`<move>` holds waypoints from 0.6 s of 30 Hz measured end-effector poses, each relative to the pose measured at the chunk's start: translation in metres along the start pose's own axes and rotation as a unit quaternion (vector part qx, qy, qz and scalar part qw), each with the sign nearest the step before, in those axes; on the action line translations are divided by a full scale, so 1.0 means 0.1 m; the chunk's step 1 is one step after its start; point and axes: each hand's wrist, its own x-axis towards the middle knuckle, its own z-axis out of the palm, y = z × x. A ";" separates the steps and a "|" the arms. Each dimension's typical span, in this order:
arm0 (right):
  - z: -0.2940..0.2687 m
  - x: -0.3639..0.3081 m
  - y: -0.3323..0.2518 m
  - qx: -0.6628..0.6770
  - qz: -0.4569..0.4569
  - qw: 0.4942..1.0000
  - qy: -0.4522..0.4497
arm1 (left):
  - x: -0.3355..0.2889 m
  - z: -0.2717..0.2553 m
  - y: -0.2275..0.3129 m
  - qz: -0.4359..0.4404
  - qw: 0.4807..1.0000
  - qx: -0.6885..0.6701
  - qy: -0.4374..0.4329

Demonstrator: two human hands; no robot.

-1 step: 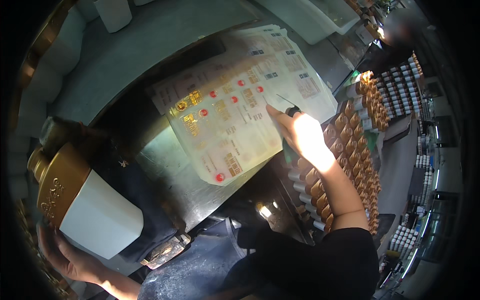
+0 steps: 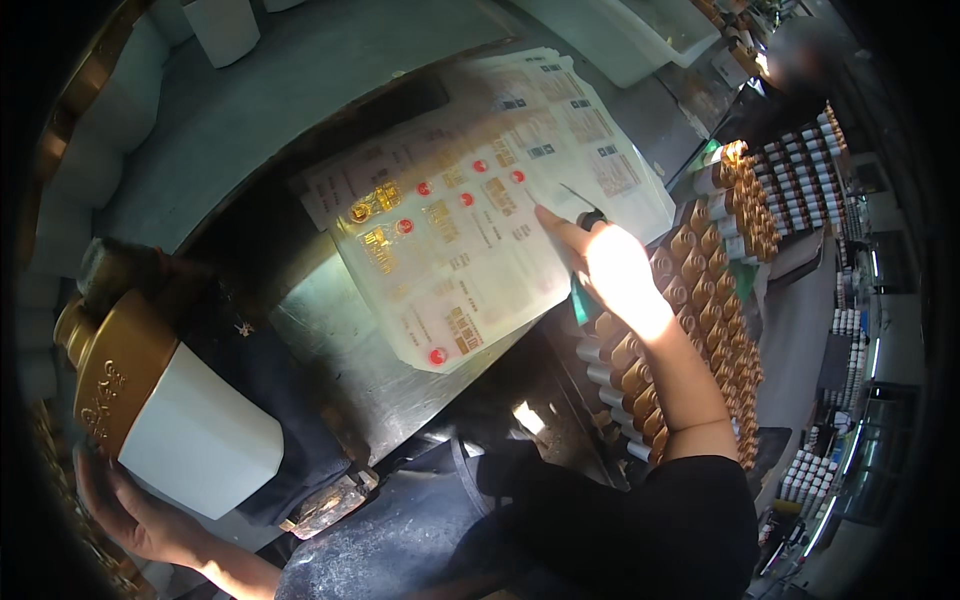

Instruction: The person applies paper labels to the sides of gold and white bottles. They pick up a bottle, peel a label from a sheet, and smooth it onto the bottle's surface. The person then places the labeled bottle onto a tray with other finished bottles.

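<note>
A bottle (image 2: 205, 435) with a white body and a gold shoulder bearing raised lettering lies on its side over dark cloth at the left. My left hand (image 2: 140, 515) curls round the lower edge of its gold part, some fingers hidden behind it. Farther right, my right hand (image 2: 610, 265) is closed on a thin pointed metal tool (image 2: 578, 197) with a curved tip; a green end (image 2: 580, 302) shows below the hand. Its index finger rests over a stack of translucent decal sheets (image 2: 545, 290) printed with gold lettering and red round marks.
The sheets lie on a metal plate (image 2: 330, 330). Rows of gold-topped white bottles (image 2: 700, 330) crowd the right, close to my right forearm. A white bin (image 2: 625, 35) stands at the back, a white container (image 2: 222, 30) at the far left. A person (image 2: 800, 75) is at the far right.
My right hand has shifted very slightly, and more of the tool's green end shows below it. The left hand stays against the bottle.
</note>
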 end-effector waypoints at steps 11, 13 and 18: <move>-0.15 -0.14 0.30 0.016 0.097 0.995 -0.005 | -0.06 -0.02 0.12 0.018 0.999 -0.004 -0.026; 0.01 -0.26 0.29 0.045 0.011 0.999 0.013 | -0.08 -0.05 0.11 -0.011 0.999 -0.022 -0.021; 0.04 -0.41 0.08 0.029 -0.032 0.996 0.084 | -0.09 -0.13 0.04 -0.021 1.000 -0.014 -0.013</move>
